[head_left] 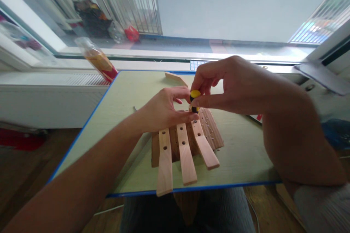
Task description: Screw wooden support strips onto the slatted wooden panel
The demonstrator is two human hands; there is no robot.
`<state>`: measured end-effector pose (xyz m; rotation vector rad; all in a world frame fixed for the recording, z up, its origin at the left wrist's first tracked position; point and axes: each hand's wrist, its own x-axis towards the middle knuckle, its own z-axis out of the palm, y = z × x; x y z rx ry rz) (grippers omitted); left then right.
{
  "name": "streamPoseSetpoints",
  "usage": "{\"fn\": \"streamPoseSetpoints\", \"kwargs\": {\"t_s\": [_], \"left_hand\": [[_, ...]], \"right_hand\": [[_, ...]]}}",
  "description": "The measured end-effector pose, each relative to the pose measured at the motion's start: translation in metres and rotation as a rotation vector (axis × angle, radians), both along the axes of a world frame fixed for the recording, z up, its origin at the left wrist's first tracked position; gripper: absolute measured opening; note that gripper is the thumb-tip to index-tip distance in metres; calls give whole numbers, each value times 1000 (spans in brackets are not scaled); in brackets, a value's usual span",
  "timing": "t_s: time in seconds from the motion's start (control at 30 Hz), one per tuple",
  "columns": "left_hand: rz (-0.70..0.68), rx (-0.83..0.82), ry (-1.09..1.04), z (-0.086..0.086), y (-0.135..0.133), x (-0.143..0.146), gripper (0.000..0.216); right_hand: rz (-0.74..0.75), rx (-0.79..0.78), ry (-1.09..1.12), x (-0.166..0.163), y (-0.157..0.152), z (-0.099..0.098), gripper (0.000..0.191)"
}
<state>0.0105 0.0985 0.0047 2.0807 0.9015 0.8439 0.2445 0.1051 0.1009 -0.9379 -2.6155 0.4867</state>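
My right hand (226, 85) is closed on a short screwdriver (195, 94) with a yellow and black handle, held upright. Its tip is hidden. My left hand (164, 111) reaches in from the left, thumb and fingers closed around the far end of the right-hand wooden slat (205, 147), just below the screwdriver. Exactly what its fingertips press is partly covered. Beside that slat lie a middle slat (186, 162) and a left slat (164, 169), each with two dark holes. All three rest across a brown grooved wooden board (214, 131) dotted with small screws or holes.
The pale table (123, 94) has a blue edge, and the slats' near ends reach toward its front. Another wooden piece (175, 77) lies at the back. A thin metal piece (135, 108) is left of my left hand. A bottle (101, 63) leans by the window sill.
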Motion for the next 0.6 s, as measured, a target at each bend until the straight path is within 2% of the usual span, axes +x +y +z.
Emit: {"fn": "streamPoseSetpoints", "kwargs": {"t_s": [0.23, 0.4, 0.6], "left_hand": [[-9, -25, -27, -2, 1, 0, 38], [-11, -16, -29, -1, 1, -1, 33], [-11, -6, -22, 2, 1, 0, 29]], "right_hand": [[-19, 11, 25, -2, 0, -3, 14], [-27, 18, 28, -2, 3, -7, 19], [24, -1, 8, 2, 2, -1, 13]]}}
